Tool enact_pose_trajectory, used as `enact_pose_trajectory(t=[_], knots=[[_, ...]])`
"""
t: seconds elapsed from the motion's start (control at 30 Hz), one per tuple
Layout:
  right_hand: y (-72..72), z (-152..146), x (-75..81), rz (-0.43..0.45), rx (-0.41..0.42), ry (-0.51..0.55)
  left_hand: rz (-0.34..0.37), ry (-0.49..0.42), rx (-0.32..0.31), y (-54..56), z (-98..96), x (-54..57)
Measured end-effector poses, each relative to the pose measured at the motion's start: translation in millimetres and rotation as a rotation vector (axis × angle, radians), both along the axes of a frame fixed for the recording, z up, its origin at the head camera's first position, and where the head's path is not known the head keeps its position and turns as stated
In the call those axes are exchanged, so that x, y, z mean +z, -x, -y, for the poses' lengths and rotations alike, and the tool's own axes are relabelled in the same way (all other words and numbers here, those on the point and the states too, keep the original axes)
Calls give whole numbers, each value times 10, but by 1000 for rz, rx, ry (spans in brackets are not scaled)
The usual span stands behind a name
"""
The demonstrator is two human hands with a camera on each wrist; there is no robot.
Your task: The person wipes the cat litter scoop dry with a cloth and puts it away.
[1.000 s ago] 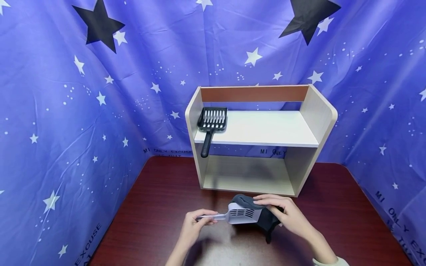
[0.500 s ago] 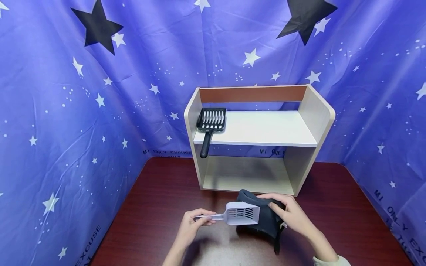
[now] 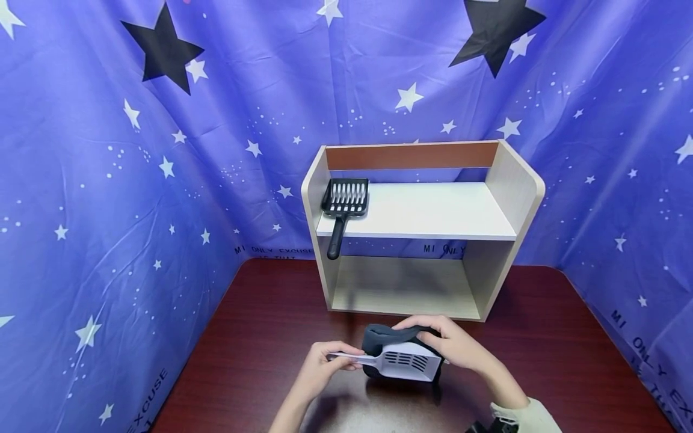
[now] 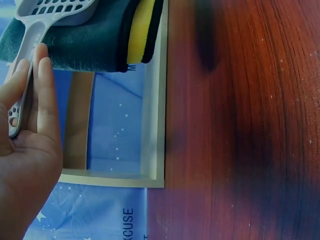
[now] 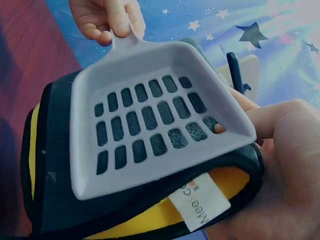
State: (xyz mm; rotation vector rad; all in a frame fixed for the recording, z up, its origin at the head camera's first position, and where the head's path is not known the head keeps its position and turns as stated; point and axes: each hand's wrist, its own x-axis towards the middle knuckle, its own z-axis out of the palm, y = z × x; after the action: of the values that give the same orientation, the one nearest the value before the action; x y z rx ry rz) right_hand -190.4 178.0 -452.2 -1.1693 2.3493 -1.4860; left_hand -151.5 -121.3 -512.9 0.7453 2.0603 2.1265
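Observation:
By its thin handle, my left hand point(image 3: 322, 368) pinches a light grey slotted litter scoop point(image 3: 402, 347) between thumb and fingers. Behind the scoop's head lies a folded dark green cloth piece point(image 3: 385, 335) with black edging. My right hand point(image 3: 452, 344) holds this cloth against the scoop's far side, fingers over its top. In the right wrist view the cloth shows a yellow lining point(image 5: 232, 181) and a white label point(image 5: 200, 202); green fabric shows through the slots. A fingertip is visible through one slot. Both things are held above the table.
A two-level wooden shelf unit point(image 3: 511, 210) stands at the back of the dark red table point(image 3: 260, 337). On its upper board, at the left, lies a black slotted scoop point(image 3: 346, 207), its handle hanging over the front edge. Blue star-printed curtains point(image 3: 227, 120) surround the table.
The cloth was lifted off the scoop's top right side, then brought left behind the scoop's head. My right hand moved left with it. The scoop shifted slightly right and toward me.

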Motion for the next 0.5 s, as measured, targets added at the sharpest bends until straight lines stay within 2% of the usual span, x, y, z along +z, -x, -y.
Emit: enact_pose_trajectory(t=[0.17,0.5], knots=[[10,13,-9,-14,14,-25,10,18,31,13,-7,14],[-25,-72,-36,-77,-69,7,11,11,89,21,15,39]])
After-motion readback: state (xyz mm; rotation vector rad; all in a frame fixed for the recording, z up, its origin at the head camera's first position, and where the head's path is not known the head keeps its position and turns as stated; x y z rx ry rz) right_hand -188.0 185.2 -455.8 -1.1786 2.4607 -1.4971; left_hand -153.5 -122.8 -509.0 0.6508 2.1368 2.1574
